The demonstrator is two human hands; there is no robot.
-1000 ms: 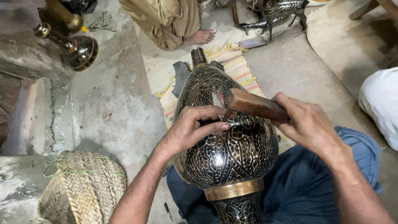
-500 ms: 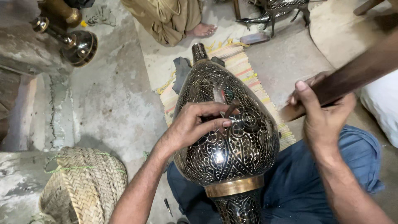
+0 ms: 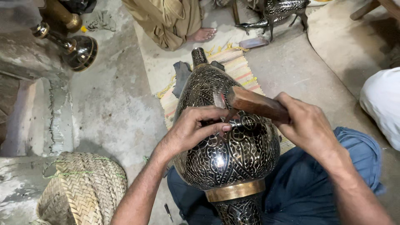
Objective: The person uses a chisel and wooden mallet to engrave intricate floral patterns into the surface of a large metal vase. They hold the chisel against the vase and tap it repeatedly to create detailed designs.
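Your left hand point(image 3: 189, 131) pinches a small chisel point(image 3: 233, 123) against the vase point(image 3: 227, 141) on your lap; your right hand point(image 3: 306, 125) grips the mallet point(image 3: 254, 104) at two o'clock. A glancing blow could hit fingers or scar the pattern.

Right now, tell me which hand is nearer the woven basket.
Left. The left hand rests on the engraved vase, up and to the right of the woven basket; the right hand, gripping the wooden block, is farther right.
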